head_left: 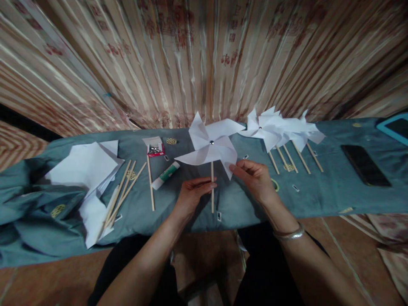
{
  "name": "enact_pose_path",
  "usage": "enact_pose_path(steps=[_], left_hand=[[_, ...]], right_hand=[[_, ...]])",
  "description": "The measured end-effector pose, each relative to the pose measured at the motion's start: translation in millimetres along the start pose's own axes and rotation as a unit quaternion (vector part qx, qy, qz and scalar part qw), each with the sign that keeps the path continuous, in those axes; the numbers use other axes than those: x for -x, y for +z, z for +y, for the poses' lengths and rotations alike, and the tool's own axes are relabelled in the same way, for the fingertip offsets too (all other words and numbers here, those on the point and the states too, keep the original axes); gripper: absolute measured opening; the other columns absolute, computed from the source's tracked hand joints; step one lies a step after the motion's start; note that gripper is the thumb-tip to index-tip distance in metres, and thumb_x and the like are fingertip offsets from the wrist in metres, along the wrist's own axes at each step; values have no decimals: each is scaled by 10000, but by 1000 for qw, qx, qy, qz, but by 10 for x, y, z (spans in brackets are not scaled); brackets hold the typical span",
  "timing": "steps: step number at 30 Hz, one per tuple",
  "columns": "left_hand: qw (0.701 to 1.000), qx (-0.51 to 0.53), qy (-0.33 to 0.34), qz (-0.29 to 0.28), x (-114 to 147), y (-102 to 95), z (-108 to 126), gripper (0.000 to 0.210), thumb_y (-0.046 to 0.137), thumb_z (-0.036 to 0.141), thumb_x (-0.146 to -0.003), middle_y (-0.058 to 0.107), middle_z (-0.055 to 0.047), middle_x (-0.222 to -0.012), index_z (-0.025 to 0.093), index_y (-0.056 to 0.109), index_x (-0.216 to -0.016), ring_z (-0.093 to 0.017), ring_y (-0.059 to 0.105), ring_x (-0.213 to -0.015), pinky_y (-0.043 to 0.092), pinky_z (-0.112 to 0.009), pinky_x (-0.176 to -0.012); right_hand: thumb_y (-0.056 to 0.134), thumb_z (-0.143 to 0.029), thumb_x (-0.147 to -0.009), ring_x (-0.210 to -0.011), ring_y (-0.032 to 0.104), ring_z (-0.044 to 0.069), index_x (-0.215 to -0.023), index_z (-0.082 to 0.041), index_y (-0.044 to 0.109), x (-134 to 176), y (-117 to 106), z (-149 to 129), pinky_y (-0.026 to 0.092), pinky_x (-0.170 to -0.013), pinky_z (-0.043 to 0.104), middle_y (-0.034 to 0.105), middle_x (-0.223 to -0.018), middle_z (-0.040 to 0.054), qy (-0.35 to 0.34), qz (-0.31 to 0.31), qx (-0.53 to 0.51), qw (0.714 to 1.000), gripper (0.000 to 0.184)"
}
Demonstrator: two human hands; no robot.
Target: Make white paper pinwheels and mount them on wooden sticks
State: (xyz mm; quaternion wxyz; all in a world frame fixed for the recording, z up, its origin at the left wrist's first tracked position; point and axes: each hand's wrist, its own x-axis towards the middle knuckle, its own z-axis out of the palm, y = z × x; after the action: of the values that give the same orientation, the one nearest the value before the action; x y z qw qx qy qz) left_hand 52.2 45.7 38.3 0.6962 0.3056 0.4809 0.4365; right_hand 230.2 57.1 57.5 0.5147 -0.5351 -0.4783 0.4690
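A white paper pinwheel (219, 149) with a shiny pin at its centre stands upright in front of me. My left hand (194, 191) pinches its wooden stick (212, 199) between thumb and fingers. At the pinwheel's lower right blade, my right hand (253, 176) has its thumb and fingertips closed on the paper edge. Just left of the pinwheel lie a glue stick (166, 175) and a small red box of metal pins (155, 149). Several other pinwheels (282, 127) lie overlapping to the right, their sticks pointing toward me.
White paper sheets (84, 165) and several loose wooden sticks (123, 195) lie on the left of the grey-green cloth (191, 221). One stick (151, 187) lies by the red box. A black phone (365, 165) and a blue-edged device (395, 127) are at right. A curtain (204, 55) hangs behind.
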Motion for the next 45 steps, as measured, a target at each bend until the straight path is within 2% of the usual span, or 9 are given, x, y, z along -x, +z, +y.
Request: enact_pose_path(steps=[5,12,18,23,34,45], left_hand=[[1000,4,-4,-7,-3,8,12,283,867,281,-531,753,-57,-740,167,798,-781,-127,613,-662,458,-250,-657],[1000,12,-5,-5,9,19,20,286,877,283,-511,750,-45,-731,177,798,-764,-123,607,-683,446,-240,-668],[1000,6,-2,-8,8,12,12,286,871,289,-520,750,-47,-736,174,798,-772,-124,600,-676,445,-247,-671],[1000,10,0,-13,5,15,0,286,877,296,-518,754,-44,-743,176,797,-765,-120,604,-679,450,-239,-670],[999,34,-18,0,3,21,-11,362,917,310,-462,760,-50,-730,165,792,-770,-141,654,-695,482,-252,-697],[999,27,-10,-25,18,28,-2,355,913,296,-484,746,-46,-722,155,795,-788,-110,595,-638,457,-240,-665]], right_hand=[[801,-569,-616,-524,342,81,-569,-184,608,24,40,-30,245,-491,245,457,-553,-39,4,-8,-13,1000,433],[807,-567,-601,-519,334,76,-539,-182,582,47,83,-76,256,-492,240,445,-533,-47,11,-23,-9,1000,450],[801,-553,-618,-534,381,90,-564,-188,607,68,103,-64,308,-515,245,487,-555,-36,15,-34,-2,999,417],[765,-535,-673,-523,364,89,-554,-191,568,83,112,-55,287,-503,248,458,-540,-41,13,-49,23,998,414],[752,-533,-701,-610,533,134,-591,-199,635,100,170,-7,421,-573,260,607,-598,-7,1,-70,1,998,371],[753,-534,-695,-524,506,106,-578,-184,648,115,236,-17,389,-506,241,617,-548,-13,1,-61,22,998,383]])
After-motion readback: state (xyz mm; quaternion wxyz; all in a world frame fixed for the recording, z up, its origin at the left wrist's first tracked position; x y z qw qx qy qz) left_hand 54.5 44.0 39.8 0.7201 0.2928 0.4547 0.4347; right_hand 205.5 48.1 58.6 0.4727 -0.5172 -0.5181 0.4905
